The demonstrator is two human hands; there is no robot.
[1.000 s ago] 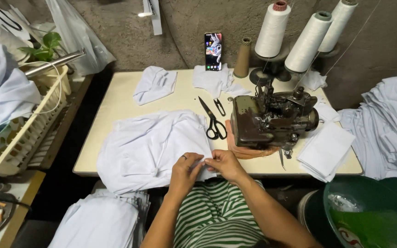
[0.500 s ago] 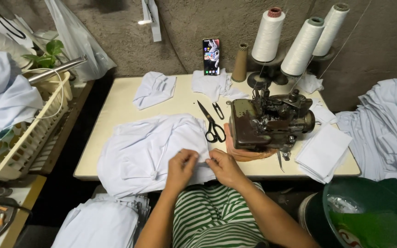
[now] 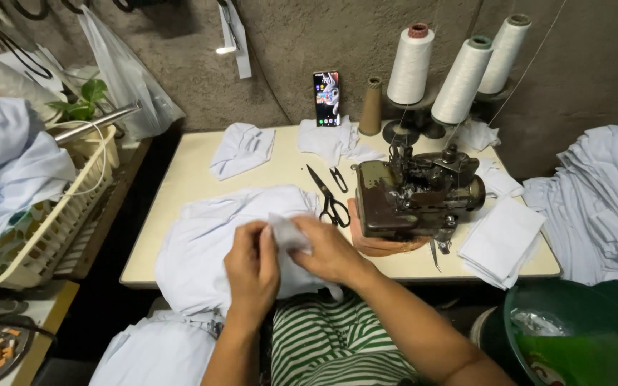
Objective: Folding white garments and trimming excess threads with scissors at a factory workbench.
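1. Head view showed me a small white fabric piece (image 3: 287, 234) at lower centre of the frame, pinched between both hands above the white garment (image 3: 216, 246) on the table (image 3: 180, 164).
2. My left hand (image 3: 252, 271) had its fingers closed together on the piece; my right hand (image 3: 330, 250) clamped its other edge.
3. I judged the piece was being lined up, not yet at the dark sewing machine (image 3: 416, 196) right of centre.
4. Black scissors (image 3: 329, 200) lay between garment and machine.
5. Folded white pieces (image 3: 502, 239) sat stacked at right.
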